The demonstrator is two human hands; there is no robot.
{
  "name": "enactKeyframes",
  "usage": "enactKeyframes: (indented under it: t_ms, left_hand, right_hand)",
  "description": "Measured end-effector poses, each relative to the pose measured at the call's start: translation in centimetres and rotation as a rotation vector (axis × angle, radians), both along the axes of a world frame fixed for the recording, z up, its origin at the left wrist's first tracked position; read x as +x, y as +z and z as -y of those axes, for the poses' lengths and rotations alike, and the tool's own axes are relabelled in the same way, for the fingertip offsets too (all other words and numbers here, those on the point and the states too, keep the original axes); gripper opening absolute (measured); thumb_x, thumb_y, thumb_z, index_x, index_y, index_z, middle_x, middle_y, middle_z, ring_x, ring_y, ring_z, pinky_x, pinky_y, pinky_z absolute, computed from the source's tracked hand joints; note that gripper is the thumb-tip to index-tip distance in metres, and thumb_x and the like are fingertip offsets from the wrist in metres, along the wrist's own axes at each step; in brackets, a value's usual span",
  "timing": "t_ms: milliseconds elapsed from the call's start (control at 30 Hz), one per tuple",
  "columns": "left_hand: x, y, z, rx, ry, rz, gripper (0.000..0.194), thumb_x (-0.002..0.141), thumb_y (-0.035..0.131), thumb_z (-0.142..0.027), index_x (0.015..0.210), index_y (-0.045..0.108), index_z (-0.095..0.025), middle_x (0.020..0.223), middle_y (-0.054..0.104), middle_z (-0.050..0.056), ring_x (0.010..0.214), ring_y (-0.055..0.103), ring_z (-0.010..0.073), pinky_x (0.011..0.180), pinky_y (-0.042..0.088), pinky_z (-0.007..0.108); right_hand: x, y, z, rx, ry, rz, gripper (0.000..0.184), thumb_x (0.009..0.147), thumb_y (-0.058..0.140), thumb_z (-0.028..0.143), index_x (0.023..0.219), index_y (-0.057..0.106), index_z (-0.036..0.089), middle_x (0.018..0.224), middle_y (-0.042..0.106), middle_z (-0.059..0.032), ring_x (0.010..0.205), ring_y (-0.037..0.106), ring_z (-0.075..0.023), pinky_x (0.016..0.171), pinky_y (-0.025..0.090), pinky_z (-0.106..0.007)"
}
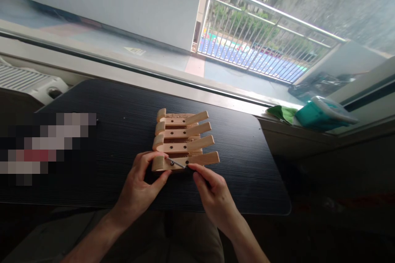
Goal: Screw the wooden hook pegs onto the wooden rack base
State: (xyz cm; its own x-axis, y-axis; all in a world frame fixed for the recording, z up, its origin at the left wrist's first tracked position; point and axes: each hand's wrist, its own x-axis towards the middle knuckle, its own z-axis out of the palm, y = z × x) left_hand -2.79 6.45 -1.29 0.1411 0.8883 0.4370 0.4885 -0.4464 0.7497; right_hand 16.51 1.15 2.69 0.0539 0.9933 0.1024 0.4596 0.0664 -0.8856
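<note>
Several pale wooden pieces (pixel 173 146) lie side by side on the black table, each with a rounded block at the left, two dark holes or screws and a flat handle pointing right. On the nearest wooden piece (pixel 202 159), my left hand (pixel 140 178) grips the left part between thumb and fingers. A thin metal rod (pixel 176 163), perhaps a hex key, slants across this piece; its upper end meets my left index finger. My right hand (pixel 214 189) pinches the lower end of the rod near the right-hand hole. Its exact tip is hidden by my fingers.
The black table (pixel 234 164) has a rounded right edge. A pixelated patch (pixel 46 148) covers something at its left. Behind it runs a window sill with a green cloth (pixel 282 113) and a teal tub (pixel 324 113). A white radiator (pixel 27 78) stands at the far left.
</note>
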Motion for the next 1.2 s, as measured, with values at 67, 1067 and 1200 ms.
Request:
enactKeyframes:
  t_ms: [67, 1067, 1200]
  left_hand:
    - [0.0, 0.0, 0.0, 0.002, 0.002, 0.002, 0.027, 0.082, 0.063, -0.028, 0.106, 0.053, -0.025, 0.104, 0.061, 0.001, 0.101, 0.06, 0.0188, 0.092, 0.049, 0.034]
    - [0.1, -0.1, 0.0, 0.006, 0.007, 0.015, 0.026, 0.082, 0.063, -0.026, 0.106, 0.053, -0.024, 0.104, 0.06, 0.002, 0.103, 0.059, 0.0195, 0.094, 0.049, 0.035]
    - [0.0, -0.2, 0.1, 0.012, 0.011, 0.037, 0.026, 0.082, 0.062, -0.026, 0.106, 0.053, -0.023, 0.103, 0.059, 0.003, 0.102, 0.058, 0.0198, 0.093, 0.049, 0.036]
  right_hand:
    - [-0.2, 0.0, 0.0, -0.023, 0.021, -0.004, 0.027, 0.092, 0.051, 0.026, 0.111, 0.069, 0.02, 0.102, 0.074, -0.0052, 0.091, 0.068, -0.0166, 0.084, 0.053, -0.028]
    - [0.7, 3.2, 0.2, 0.055, 0.117, 0.19, 0.028, 0.093, 0.048, 0.022, 0.115, 0.063, 0.018, 0.108, 0.07, -0.0059, 0.097, 0.065, -0.0146, 0.087, 0.049, -0.025]
    - [0.7, 8.6, -0.6, 0.075, 0.288, 0.542, 0.019, 0.091, 0.05, 0.021, 0.104, 0.064, 0.018, 0.093, 0.07, -0.0037, 0.079, 0.063, -0.0137, 0.071, 0.046, -0.024]
